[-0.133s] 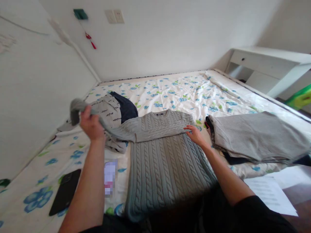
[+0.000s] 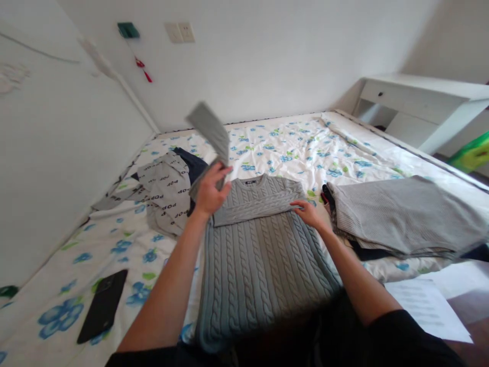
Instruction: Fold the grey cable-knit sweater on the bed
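A grey-green cable-knit sweater [image 2: 260, 265] of thick ribbed wool lies spread at the near middle of the bed, its round collar toward the far side. The left hand's grip [image 2: 212, 191] is clenched around one limp grey knit sleeve [image 2: 212, 130], lifted above the left shoulder, its end blurred. The right hand [image 2: 307, 213] touches the right edge by the folded-over sleeve; whether its grip pinches the knit I cannot tell. A narrow strip of floral cotton sheet [image 2: 282, 137] separates that edge from a finely ribbed grey folded garment [image 2: 405, 214]. Left lies a crumpled grey "POP"-printed garment [image 2: 168, 188]; beyond the collar, wrinkled sheet spreads toward the far wall.
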A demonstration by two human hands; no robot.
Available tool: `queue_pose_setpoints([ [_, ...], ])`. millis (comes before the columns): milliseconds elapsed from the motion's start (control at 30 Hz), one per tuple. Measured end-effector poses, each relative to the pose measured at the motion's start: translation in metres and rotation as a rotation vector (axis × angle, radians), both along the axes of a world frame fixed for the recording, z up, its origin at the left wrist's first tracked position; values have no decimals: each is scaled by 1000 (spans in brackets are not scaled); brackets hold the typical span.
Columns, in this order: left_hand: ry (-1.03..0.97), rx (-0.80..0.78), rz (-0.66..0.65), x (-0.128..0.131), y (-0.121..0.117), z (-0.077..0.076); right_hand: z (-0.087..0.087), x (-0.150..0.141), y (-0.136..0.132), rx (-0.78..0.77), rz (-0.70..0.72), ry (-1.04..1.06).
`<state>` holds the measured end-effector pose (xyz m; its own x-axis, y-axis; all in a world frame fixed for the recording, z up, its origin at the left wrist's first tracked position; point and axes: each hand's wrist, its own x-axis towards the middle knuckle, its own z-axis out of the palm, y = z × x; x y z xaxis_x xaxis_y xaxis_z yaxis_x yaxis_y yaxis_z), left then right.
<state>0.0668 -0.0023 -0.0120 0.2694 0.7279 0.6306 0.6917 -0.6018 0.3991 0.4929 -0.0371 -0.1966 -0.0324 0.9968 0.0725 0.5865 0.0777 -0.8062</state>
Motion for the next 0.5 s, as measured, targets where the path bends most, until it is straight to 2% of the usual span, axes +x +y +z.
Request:
queue_pose_setpoints([
  [67,139,-111,-45,47,-14,-28,-3,10,4,-86,-24,101],
  [133,227,-211,-14,65,-33,-65,-7,19,8,-161,-78,229],
  [233,283,-344,171,42,-58,-122,-13,28,14,-263,-197,425],
  [300,296,-405,301,13,-68,-150,-15,30,17,-324,-254,594],
  [400,324,-425,399,-21,-73,-171,-13,30,19,-383,-296,873],
  [500,355,-399,402,-31,-68,-173,-7,27,22,-431,-351,1043],
])
